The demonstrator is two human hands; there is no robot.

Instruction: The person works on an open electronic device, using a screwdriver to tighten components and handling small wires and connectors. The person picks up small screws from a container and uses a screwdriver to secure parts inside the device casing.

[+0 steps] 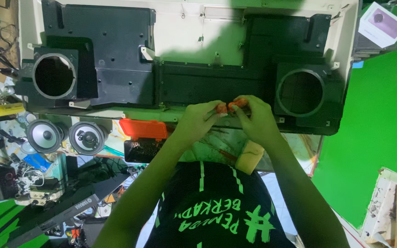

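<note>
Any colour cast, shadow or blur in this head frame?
Head view: a green cast tints the left hand, the right hand and the arms; a dark shadow falls on the cream panel; the small orange piece between the fingertips looks slightly soft.

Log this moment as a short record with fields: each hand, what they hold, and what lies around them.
left hand: left hand pinches a small orange part at the fingertips
right hand: right hand pinches a second small orange piece against it
below hands: black speaker housing with two round openings, lying flat
left side: two loose silver speakers, orange case
near right wrist: yellow sponge
part type: too small to tell
</note>
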